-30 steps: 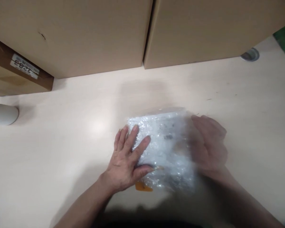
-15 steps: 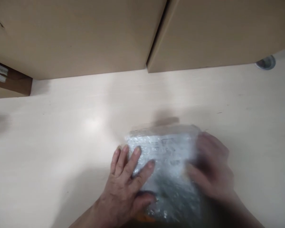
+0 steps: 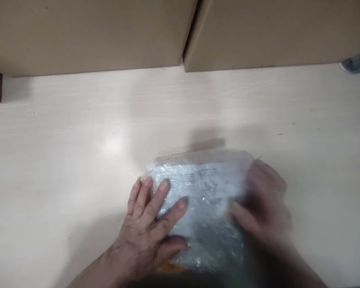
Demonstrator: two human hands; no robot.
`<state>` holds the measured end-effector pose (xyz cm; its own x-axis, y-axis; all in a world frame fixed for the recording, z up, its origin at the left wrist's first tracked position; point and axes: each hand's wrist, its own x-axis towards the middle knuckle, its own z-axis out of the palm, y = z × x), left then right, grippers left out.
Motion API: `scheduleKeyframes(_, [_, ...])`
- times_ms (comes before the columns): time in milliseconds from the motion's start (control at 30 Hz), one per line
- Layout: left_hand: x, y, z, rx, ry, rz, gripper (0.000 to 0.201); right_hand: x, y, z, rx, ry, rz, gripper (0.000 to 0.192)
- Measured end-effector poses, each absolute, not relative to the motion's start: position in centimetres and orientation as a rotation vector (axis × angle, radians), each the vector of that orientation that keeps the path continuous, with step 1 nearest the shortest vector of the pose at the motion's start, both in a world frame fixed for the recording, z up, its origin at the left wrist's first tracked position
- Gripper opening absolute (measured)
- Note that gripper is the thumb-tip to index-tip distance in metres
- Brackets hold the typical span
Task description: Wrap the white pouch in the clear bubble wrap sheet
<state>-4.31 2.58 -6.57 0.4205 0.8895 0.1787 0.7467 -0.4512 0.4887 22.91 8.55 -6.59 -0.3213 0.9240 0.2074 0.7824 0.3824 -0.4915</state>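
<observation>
Plastic-wrapped package (image 3: 207, 224) partly under spread left grip (image 3: 144, 234), rightward side in pinching right grip (image 3: 268, 212)

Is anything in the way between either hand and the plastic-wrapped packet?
Nothing visible. The left hand rests, fingers spread, on the packet; the right hand, blurred, is at its right edge. The large cardboard boxes stand farther back on the table, apart from it.

Plastic-wrapped packet (image 3: 204, 219), handled at pale tabletop (image 3: 78, 112).
White printed sheet (image 3: 213, 176) was covered by crinkled, glossy clear plastic; print was blurred. Orange patch (image 3: 174, 267) was seen at near-left edge.
</observation>
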Motion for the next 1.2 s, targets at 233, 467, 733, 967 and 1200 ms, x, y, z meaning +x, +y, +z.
scheduleKeyframes(233, [-4.2,2.6,-6.7,2.328,1.408,0.617,0.084,22.5,9.0,-6.3,-1.333,-2.175,0.363,0.064])
scheduleKeyframes(467, [-4.0,2.8,-6.9,2.326,1.417,0.651,0.083,22.7,9.0,-7.0,-1.402,-2.163,0.291,0.064])
scheduleKeyframes(733, [-3.5,3.0,-6.3,2.259,1.457,0.738,0.071,19.6,6.6,-5.0,-1.424,-2.233,0.203,0.061])
scheduleKeyframes(967, [-1.5,5.2,-6.6,2.273,1.535,0.705,0.055,15.6,6.1,-6.5,-1.555,-2.366,0.279,0.060])
scheduleKeyframes(1200, [-1.5,5.5,-8.6,2.332,1.583,0.806,0.053,15.8,6.4,-7.9,-1.502,-2.335,0.237,0.061])
